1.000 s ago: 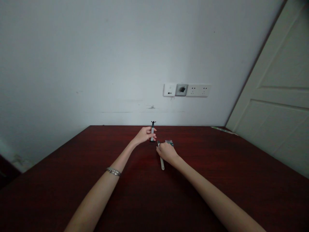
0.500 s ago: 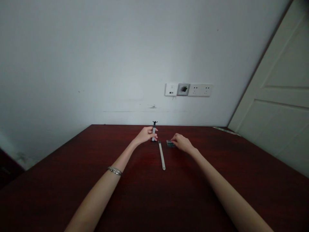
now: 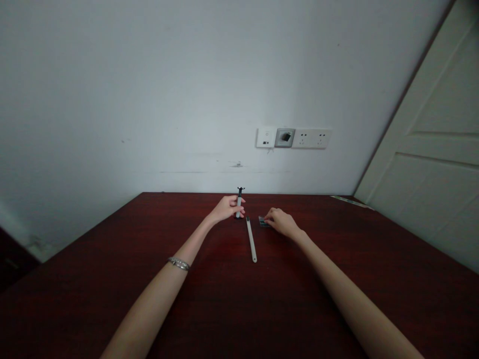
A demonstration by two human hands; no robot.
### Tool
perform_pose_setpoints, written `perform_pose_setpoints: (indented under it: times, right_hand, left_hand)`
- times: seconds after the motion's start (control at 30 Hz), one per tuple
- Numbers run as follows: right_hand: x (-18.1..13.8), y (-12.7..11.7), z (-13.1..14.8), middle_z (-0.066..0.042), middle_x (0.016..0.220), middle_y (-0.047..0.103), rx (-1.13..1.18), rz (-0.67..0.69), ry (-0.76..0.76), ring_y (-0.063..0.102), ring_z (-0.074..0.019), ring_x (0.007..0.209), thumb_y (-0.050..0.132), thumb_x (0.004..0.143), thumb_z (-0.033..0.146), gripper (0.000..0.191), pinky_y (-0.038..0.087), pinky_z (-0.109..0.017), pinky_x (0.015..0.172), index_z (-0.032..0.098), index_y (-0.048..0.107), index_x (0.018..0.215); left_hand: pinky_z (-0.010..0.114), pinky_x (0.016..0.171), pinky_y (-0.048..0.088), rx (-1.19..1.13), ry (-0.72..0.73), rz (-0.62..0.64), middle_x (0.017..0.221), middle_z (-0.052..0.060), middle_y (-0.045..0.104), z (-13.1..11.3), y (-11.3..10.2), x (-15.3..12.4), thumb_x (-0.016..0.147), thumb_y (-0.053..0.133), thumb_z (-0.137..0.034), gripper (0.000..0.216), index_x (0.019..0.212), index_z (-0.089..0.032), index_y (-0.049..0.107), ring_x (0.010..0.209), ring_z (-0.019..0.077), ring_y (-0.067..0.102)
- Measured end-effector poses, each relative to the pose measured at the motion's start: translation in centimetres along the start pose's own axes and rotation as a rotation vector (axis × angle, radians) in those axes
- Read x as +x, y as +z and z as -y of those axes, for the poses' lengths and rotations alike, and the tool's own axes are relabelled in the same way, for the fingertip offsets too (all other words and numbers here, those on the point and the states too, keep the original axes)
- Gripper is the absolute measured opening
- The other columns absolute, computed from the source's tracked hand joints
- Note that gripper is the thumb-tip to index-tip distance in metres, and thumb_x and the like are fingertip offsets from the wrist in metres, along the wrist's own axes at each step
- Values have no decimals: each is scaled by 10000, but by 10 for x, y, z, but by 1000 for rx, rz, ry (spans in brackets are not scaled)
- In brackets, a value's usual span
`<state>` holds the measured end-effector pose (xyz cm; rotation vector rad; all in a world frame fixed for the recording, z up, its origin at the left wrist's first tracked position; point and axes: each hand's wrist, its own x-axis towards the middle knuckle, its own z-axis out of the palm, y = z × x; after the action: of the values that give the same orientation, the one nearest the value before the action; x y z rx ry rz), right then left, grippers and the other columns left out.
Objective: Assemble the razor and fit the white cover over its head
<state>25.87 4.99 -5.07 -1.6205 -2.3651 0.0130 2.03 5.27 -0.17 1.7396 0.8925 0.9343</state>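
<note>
My left hand (image 3: pixel 225 207) is closed around the pale grey handle of what looks like a razor (image 3: pixel 238 203), held upright with its black neck and narrow T-shaped head on top. Fingertips of my right hand (image 3: pixel 281 221) are pinched together on a small clear flat case (image 3: pixel 263 224) with dark strips inside. The fingers hide its right side. Between my hands, a long pale grey stick (image 3: pixel 252 240) with a dark far end and a hole at the near end lies on the table.
The dark red wooden table (image 3: pixel 232 309) reaches back to a white wall (image 3: pixel 168 89) with sockets and switches (image 3: pixel 294 138). A pale thin strip (image 3: pixel 352 202) lies at the back right edge, beside a white panelled door (image 3: pixel 430 164).
My right hand has shifted slightly at the clear case, its fingers reaching further over it. My left hand and the razor stay almost the same.
</note>
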Motion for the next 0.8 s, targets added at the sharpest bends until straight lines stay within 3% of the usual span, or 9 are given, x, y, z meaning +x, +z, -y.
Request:
perform_pose_setpoints:
  times: [0.8]
  right_hand:
    - [-2, -3, 3, -47, 1007, 625, 3, -17, 9, 541, -185, 965, 496, 855, 264, 190, 411, -226, 680, 227, 682, 866]
  left_hand:
    - [233, 545, 470, -29, -19, 12, 680, 71, 655, 3, 0, 1, 743, 574, -98, 234, 973, -81, 539, 587, 142, 643]
